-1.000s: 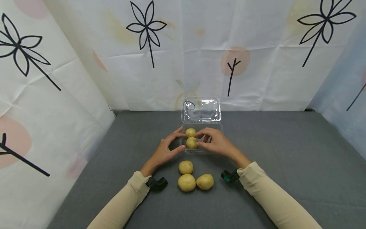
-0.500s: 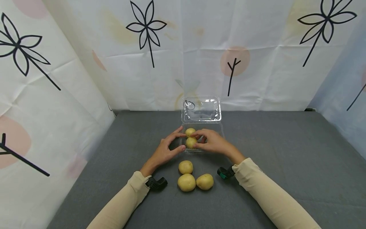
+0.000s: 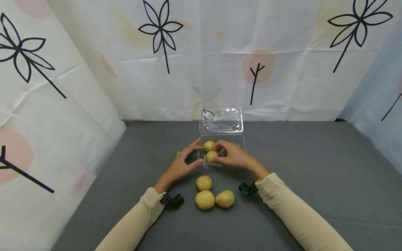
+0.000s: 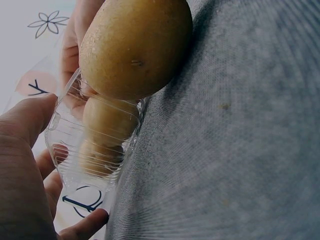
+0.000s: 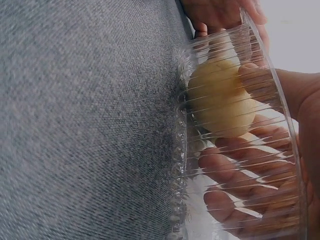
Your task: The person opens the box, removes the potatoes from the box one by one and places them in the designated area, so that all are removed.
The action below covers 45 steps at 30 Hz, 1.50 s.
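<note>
A clear plastic clamshell container (image 3: 230,140) stands with its lid (image 3: 221,120) raised at the back. Two potatoes lie along its left side: the far potato (image 3: 208,145) and the near potato (image 3: 211,156). My right hand (image 3: 235,156) reaches inside and holds the near potato between thumb and fingers; through the ribbed wall the right wrist view shows the thumb on that potato (image 5: 220,97). With fingers spread, my left hand (image 3: 182,163) touches the container's left side. In the left wrist view its thumb (image 4: 32,115) meets the rim.
In front of the container, three more potatoes rest together on the grey cloth: a back one (image 3: 204,183), a front left one (image 3: 205,200) and a front right one (image 3: 225,199). A white printed curtain (image 3: 282,87) hangs behind the table (image 3: 314,167).
The right hand first moved left onto the near potato. That potato has since shifted slightly right inside the container. The left hand has stayed in place.
</note>
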Motion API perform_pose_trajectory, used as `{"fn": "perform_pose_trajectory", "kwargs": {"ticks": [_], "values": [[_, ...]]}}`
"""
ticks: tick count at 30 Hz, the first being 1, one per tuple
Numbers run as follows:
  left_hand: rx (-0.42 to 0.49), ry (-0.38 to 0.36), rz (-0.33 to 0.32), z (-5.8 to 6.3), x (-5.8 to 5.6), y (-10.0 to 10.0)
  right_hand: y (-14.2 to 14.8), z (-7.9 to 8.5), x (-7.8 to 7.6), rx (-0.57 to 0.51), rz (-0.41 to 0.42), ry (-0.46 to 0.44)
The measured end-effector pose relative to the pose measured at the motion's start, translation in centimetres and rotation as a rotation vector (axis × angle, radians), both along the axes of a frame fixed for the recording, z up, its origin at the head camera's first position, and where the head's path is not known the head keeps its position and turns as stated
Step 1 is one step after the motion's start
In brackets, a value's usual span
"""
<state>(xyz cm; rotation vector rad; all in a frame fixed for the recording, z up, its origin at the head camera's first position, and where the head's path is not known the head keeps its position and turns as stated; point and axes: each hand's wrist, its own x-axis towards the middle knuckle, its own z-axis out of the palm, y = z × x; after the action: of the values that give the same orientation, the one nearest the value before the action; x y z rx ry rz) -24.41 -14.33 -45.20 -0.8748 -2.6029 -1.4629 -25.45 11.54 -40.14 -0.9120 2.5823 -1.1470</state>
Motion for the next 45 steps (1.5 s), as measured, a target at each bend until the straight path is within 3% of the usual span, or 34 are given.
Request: {"fn": "perform_pose_trajectory", "kwargs": {"ticks": [7, 17, 26, 35, 45], "values": [[0.008, 0.017, -0.005, 0.08, -0.01, 0.03, 0.02, -0.05, -0.05, -0.007, -0.019, -0.012], [0.009, 0.013, -0.013, 0.12, -0.02, -0.02, 0.01, 0.19, -0.09, 0.01, 0.053, -0.035], [0.008, 0.016, -0.016, 0.17, -0.08, 0.04, -0.09, 0.32, -0.04, -0.008, 0.045, -0.09], [-0.005, 0.004, -0.007, 0.04, 0.04, -0.05, -0.02, 0.05, -0.08, -0.016, 0.063, -0.043], [-0.006, -0.007, 0.002, 0.0, 0.08, -0.04, -0.08, -0.14, 0.02, -0.02, 0.02, 0.004]]}}
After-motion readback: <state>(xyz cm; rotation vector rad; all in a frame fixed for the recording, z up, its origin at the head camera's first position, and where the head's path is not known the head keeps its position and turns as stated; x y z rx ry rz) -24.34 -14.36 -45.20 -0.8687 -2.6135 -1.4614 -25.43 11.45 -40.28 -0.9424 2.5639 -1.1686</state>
